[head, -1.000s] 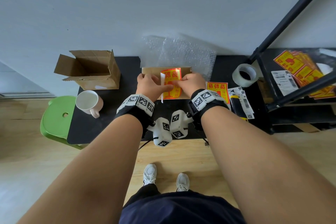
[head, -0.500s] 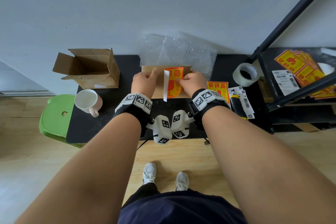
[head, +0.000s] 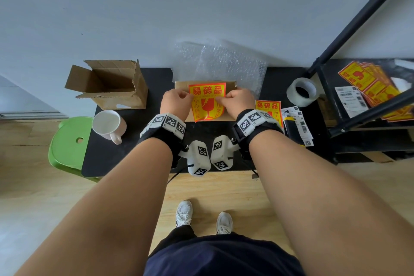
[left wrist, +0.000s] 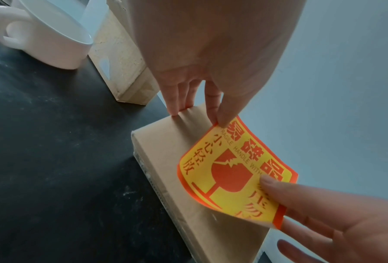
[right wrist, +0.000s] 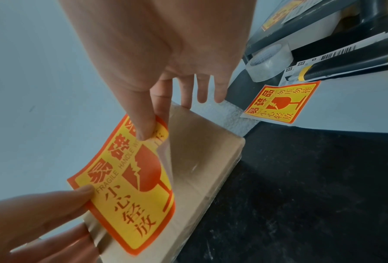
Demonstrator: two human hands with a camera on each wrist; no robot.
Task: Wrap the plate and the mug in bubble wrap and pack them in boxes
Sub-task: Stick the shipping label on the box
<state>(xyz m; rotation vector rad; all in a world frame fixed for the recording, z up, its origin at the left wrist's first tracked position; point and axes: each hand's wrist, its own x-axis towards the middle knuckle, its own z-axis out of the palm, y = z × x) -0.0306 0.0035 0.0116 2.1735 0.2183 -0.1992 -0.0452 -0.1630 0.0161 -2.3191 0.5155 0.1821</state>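
Over a black bench (head: pixel 125 159), a person's left hand (head: pixel 174 103) and right hand (head: pixel 238 102) each pinch a top corner of a fragile sticker (head: pixel 207 101) above a closed flat box (left wrist: pixel 188 178); the white mug (head: pixel 108 124) stands left, beside an open box (head: pixel 109 85); bubble wrap (head: pixel 224 63) leans behind.

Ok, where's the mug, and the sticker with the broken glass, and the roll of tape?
mug (head: pixel 109 123): head view, on the white inside of the cup.
sticker (head: pixel 207 105): head view, on the red broken-glass picture.
roll of tape (head: pixel 302 101): head view, on its clear outer wall.
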